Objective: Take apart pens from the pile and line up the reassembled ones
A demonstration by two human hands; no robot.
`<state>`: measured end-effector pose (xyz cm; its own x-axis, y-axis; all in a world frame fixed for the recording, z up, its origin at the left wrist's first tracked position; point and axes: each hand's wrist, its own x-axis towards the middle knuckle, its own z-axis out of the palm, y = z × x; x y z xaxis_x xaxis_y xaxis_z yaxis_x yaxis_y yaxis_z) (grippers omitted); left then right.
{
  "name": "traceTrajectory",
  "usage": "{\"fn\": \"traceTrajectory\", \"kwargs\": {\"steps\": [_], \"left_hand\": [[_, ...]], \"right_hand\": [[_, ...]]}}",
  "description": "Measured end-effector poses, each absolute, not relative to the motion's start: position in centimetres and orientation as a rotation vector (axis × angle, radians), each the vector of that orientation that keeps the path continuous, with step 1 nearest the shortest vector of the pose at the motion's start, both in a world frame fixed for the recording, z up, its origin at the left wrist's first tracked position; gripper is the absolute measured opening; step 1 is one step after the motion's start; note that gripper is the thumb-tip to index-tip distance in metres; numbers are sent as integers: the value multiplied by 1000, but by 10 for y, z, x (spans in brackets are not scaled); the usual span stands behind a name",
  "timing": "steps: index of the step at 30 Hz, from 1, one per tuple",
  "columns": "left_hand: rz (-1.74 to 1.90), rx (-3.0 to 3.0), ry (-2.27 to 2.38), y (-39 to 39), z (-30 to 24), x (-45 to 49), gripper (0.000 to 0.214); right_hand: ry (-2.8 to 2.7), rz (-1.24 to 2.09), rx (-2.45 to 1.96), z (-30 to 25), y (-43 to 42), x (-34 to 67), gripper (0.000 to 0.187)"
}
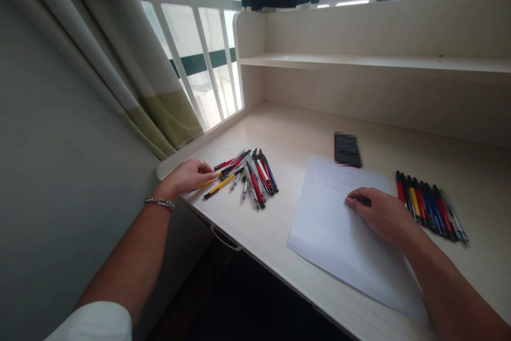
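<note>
At the desk's left edge my left hand (190, 175) is closed on a yellow pen (209, 180) with a black end, beside a loose pile of pens (255, 176). Red, blue, white, clear and black pens lie crossed in that pile. A second yellow pen (224, 183) rests just in front of it. My right hand (379, 212) hovers over or rests on a white sheet of paper (319, 224), fingers curled and thumb near the index finger, with nothing visible in them. Faint writing shows on the sheet's upper part. Right of this hand, several pens (431, 205) lie side by side in a row.
A dark, pixelated rectangular object (347, 149) lies behind the paper. The pale desk (279, 123) has a raised shelf (359, 61) along its back. A curtain (159, 91) and white window bars (203, 53) border the left side. A drawer handle (225, 240) juts below the front edge.
</note>
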<state>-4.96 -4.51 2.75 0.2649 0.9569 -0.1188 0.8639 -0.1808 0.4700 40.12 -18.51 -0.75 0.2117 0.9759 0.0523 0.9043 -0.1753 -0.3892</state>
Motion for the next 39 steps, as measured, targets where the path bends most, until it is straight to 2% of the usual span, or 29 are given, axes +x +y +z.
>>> {"fn": "traceTrajectory", "kwargs": {"steps": [7,13,19,26,35,39], "left_hand": [[262,2055,1628,-44,19,-54,42],[366,2152,1674,-43,37,-35,42],[457,2381,1449,-56,55,65,36],[370,2544,976,-71,38,197,25],[298,2671,888,-74,16,258,19],[317,2660,840,-75,8,268,17]], "right_hand": [[-1746,320,-2155,-5,-186,399,26],[-1747,308,-2129,-3,-187,396,21],[-1719,302,-2101,-1,-191,393,16],[-1729,332,-2052,0,-193,394,14],[-1700,587,-1963,23,-207,418,11],[-1442,262,-2004,35,-214,433,16]]}}
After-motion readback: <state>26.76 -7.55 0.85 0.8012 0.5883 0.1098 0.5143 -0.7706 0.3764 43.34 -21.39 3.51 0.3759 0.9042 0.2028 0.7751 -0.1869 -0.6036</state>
